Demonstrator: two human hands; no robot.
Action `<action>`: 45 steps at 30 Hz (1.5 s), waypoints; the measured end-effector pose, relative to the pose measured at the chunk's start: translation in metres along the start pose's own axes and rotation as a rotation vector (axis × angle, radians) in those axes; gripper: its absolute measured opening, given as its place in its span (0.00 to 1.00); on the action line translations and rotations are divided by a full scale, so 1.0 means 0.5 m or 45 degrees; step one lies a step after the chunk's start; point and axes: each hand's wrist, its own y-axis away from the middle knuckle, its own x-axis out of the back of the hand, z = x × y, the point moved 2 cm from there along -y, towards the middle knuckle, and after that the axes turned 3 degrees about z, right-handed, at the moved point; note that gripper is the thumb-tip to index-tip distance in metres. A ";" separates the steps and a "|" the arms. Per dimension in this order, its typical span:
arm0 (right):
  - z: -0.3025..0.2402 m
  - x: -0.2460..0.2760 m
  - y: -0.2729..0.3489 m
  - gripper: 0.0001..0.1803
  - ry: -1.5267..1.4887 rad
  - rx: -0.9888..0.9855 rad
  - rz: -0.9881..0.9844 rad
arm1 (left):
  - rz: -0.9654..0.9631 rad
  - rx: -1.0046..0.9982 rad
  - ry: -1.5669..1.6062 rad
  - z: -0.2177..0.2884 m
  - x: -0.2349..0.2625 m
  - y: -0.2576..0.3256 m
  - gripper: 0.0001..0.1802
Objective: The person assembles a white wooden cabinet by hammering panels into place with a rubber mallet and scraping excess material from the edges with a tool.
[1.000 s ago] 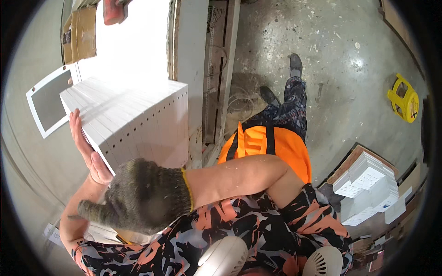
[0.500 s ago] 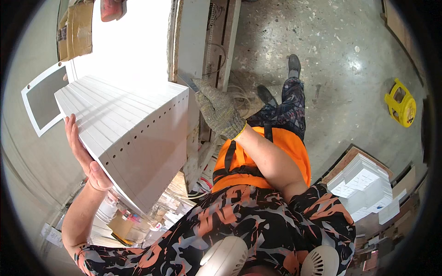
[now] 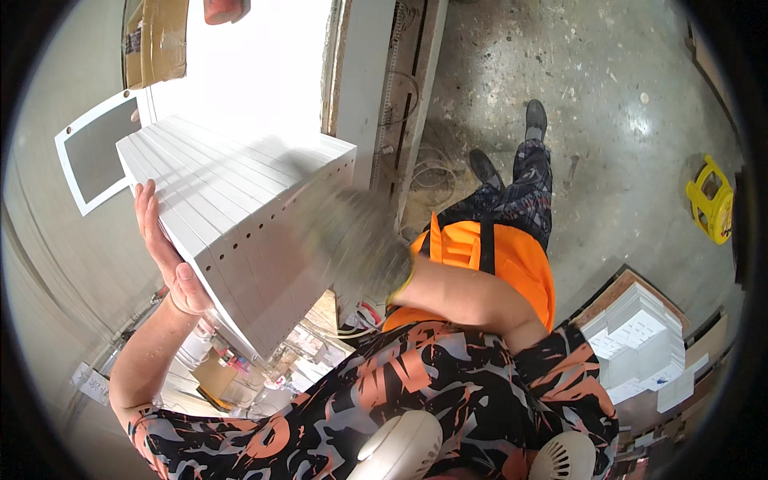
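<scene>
A block of white panels (image 3: 232, 172), stacked face to face with a row of small dark holes along one edge, stands on the bright white table. My bare left hand (image 3: 170, 260) lies against its left end, fingers stretched along the outer panel and thumb at the near edge. My right hand (image 3: 356, 240), in a grey knit glove with a yellow cuff, is over the right part of the block and smeared by motion. From its closed fingers a thin flat-bladed tool (image 3: 299, 166) points toward the panels' top edges; its exact kind is blurred.
A white frame with a grey centre (image 3: 68, 164) is left of the block. Behind are a cardboard box (image 3: 164, 44) and a red object (image 3: 222, 10). A yellow stool (image 3: 712, 204) stands on the floor at right, with stacked white pieces (image 3: 640, 340) nearer me.
My gloved right hand has swung from beside the block's right end to over its holed edge, bringing the blade along. My left hand stays on the panels. The whole view has shifted slightly.
</scene>
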 end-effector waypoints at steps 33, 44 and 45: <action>-0.008 -0.124 -0.056 0.26 0.308 0.323 0.547 | 0.022 -0.069 0.110 0.001 -0.002 -0.019 0.36; 0.059 -0.109 -0.011 0.17 0.343 -0.164 0.625 | -0.011 -0.046 0.156 -0.001 -0.006 -0.024 0.38; 0.072 -0.160 -0.017 0.19 0.403 -0.086 0.639 | 0.001 -0.050 0.160 -0.008 -0.009 -0.028 0.38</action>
